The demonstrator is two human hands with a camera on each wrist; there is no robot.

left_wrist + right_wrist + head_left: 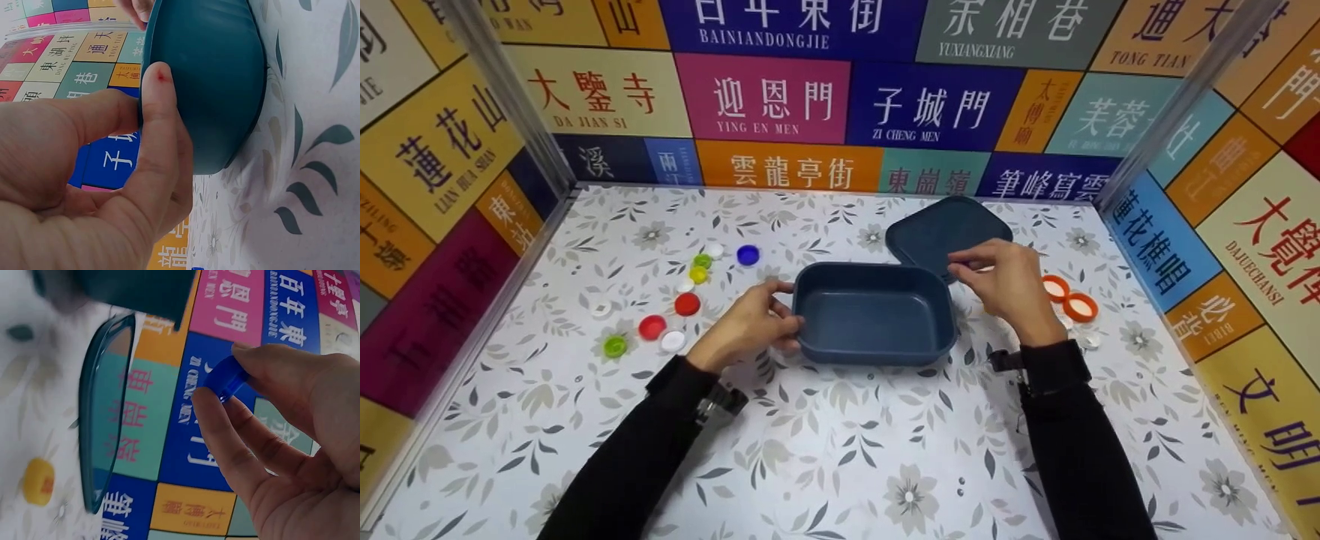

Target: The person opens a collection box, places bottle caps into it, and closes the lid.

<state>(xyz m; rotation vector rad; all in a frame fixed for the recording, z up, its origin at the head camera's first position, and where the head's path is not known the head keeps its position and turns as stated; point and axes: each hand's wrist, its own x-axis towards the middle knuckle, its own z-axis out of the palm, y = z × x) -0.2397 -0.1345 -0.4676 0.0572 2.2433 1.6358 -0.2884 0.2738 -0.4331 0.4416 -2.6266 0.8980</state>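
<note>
A dark blue-green lunch box (874, 352) stands upright and lidless, its visible floor bare. My left hand (754, 319) grips its left rim; in the left wrist view, fingertips of the left hand (152, 152) press against the box wall (219, 84). Between thumb and fingertips, my right hand (1001, 289) pinches a small blue bottle cap (226, 378), raised off the table just beyond the box's right end. In the head view that cap is mostly hidden by the fingers. The matching lid (945, 229) lies flat behind the box, close to the right hand.
To the left are scattered caps: red (687, 304), pinkish red (652, 327), green (615, 346), white (673, 342), yellow (698, 274) and dark blue (748, 255). Orange rings (1081, 307) and a white cap (1089, 340) lie right of the right hand. Printed walls enclose the flowered tabletop (810, 465).
</note>
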